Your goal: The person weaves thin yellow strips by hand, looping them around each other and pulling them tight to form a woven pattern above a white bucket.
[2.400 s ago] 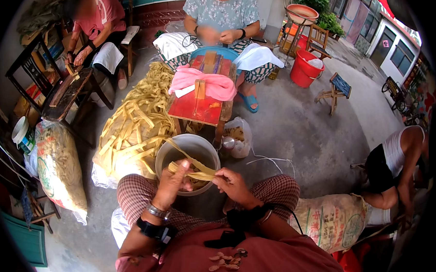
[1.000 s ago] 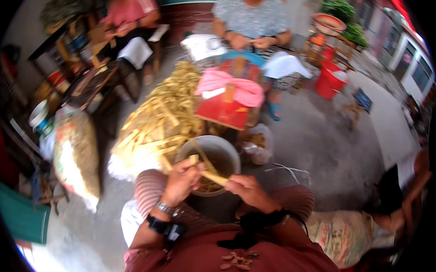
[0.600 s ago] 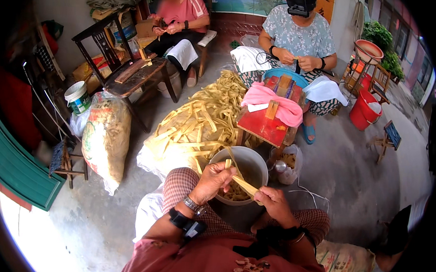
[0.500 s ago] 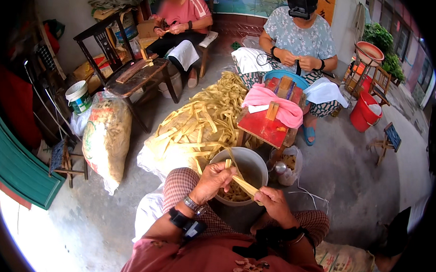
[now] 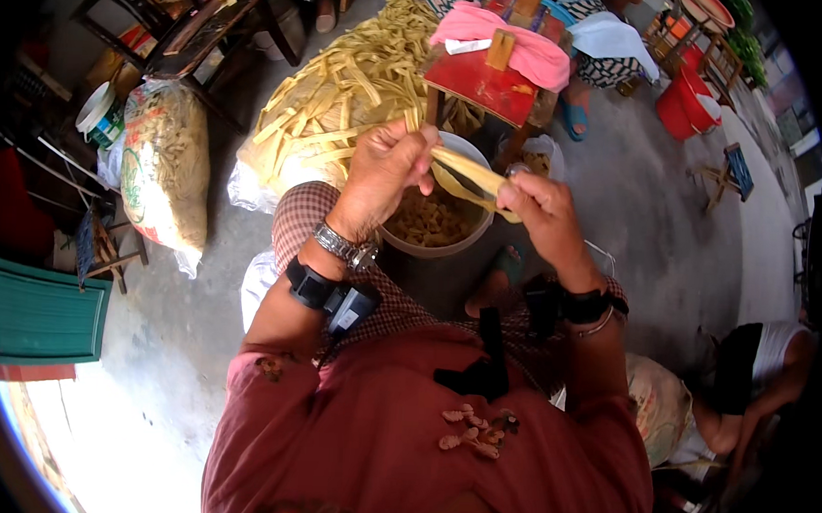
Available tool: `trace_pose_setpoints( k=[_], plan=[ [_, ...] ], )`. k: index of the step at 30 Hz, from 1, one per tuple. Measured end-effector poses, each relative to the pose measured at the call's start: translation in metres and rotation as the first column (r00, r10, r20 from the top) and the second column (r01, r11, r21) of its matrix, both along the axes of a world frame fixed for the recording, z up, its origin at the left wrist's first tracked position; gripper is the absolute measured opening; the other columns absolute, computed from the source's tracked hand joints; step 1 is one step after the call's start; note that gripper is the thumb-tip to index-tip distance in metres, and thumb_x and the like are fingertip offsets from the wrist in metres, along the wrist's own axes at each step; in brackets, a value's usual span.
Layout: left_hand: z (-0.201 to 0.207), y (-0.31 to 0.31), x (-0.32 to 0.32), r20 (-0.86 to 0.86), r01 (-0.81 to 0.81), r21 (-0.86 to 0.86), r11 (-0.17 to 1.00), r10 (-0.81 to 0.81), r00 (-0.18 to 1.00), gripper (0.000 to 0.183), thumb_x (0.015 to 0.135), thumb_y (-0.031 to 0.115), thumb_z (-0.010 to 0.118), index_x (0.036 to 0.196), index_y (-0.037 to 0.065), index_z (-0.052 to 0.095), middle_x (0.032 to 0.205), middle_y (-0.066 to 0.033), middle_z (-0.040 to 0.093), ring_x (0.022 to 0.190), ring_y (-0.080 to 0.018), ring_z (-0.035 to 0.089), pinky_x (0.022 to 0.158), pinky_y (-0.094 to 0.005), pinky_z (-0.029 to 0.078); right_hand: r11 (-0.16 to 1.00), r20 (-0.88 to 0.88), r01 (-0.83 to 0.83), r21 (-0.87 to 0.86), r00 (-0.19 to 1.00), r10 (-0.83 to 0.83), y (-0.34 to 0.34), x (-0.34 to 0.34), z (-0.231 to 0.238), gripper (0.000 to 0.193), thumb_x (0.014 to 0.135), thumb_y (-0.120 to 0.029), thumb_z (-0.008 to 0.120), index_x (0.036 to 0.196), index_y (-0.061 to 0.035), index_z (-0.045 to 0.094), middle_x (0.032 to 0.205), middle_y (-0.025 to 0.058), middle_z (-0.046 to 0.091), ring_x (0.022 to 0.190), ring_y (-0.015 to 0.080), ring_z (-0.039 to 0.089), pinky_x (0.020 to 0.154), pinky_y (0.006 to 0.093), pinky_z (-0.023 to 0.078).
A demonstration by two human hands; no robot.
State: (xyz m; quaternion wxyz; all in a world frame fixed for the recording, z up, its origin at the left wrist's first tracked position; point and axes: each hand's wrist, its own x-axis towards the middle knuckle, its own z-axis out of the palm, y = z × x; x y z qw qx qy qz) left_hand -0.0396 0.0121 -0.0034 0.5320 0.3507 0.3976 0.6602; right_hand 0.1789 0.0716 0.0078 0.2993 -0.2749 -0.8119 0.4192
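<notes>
Your left hand point(image 5: 387, 168) and right hand point(image 5: 546, 212) each had a pinching grip on the yellow strip point(image 5: 468, 170), seemingly to hold it taut, above the pale bucket point(image 5: 429, 252), close to the red worktop's point(image 5: 464, 83) near edge.

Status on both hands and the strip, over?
Left hand, right hand both gripping. Yellow strip spans between, seen across white bucket. Red bench just beyond.

Head cam w/ wide fisheye FOV looks down at nearby hands point(image 5: 384, 170).
</notes>
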Motion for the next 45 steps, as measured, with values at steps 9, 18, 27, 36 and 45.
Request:
trace_pose_setpoints(
  k=[9, 18, 27, 36, 45],
  plan=[
    [0.032, 0.065, -0.004, -0.09, 0.013, 0.054, 0.998, -0.008, 0.996, 0.012, 0.089, 0.005, 0.051, 0.087, -0.002, 0.061, 0.066, -0.0009, 0.054, 0.053, -0.0066, 0.049, 0.048, -0.0219, 0.047, 0.992, -0.019, 0.111, 0.062, 0.994, -0.11, 0.058, -0.009, 0.027, 0.034, 0.091, -0.027, 0.055, 0.073, 0.0014, 0.057, 0.06, 0.0045, 0.05, 0.057, 0.0109, 0.046, 0.054, 0.0281, 0.038],
    [-0.024, 0.138, -0.013, -0.268, -0.003, -0.114, 0.993, -0.028, 0.963, 0.013, 0.089, 0.013, 0.059, 0.082, 0.002, 0.062, 0.061, 0.002, 0.054, 0.046, -0.005, 0.046, 0.041, -0.0191, 0.039, 0.964, 0.137, 0.201, -0.174, 0.974, -0.179, 0.121, -0.02, -0.033, 0.032, 0.091, -0.027, 0.055, 0.074, -0.0007, 0.059, 0.063, 0.0024, 0.052, 0.061, 0.0099, 0.047, 0.058, 0.027, 0.039],
    [-0.015, 0.202, -0.026, -0.492, -0.043, 0.055, 0.998, 0.064, 0.868, 0.015, 0.088, 0.014, 0.059, 0.081, 0.001, 0.061, 0.063, -0.0006, 0.059, 0.053, -0.0076, 0.053, 0.049, -0.0236, 0.044, 0.961, 0.078, 0.272, -0.056, 0.961, -0.267, 0.175, -0.033, -0.015, 0.031, 0.09, -0.027, 0.056, 0.076, 0.0002, 0.062, 0.067, 0.0059, 0.061, 0.064, 0.0118, 0.055, 0.062, 0.0283, 0.043],
    [-0.025, 0.165, -0.039, -0.756, -0.027, -0.094, 0.995, -0.054, 0.653, 0.038, 0.091, 0.037, 0.06, 0.094, -0.001, 0.066, 0.064, -0.0019, 0.064, 0.055, -0.0123, 0.06, 0.053, -0.0257, 0.048, 0.95, 0.065, 0.271, -0.155, 0.962, -0.264, 0.145, -0.022, -0.038, 0.03, 0.091, -0.027, 0.054, 0.077, -0.002, 0.062, 0.062, 0.001, 0.053, 0.057, 0.0094, 0.049, 0.053, 0.0275, 0.04],
    [-0.08, 0.065, -0.011, 0.053, 0.521, -0.408, 0.75, -0.55, 0.833, 0.055, 0.094, 0.048, 0.048, 0.123, 0.001, 0.049, 0.099, -0.0164, 0.065, 0.082, -0.0256, 0.065, 0.077, -0.0347, 0.053, 0.917, -0.153, -0.238, -0.321, 0.968, 0.198, 0.044, -0.06, -0.026, 0.014, 0.093, -0.014, 0.052, 0.093, -0.0015, 0.057, 0.073, 0.009, 0.059, 0.065, 0.0174, 0.061, 0.061, 0.0294, 0.048]
  ],
)
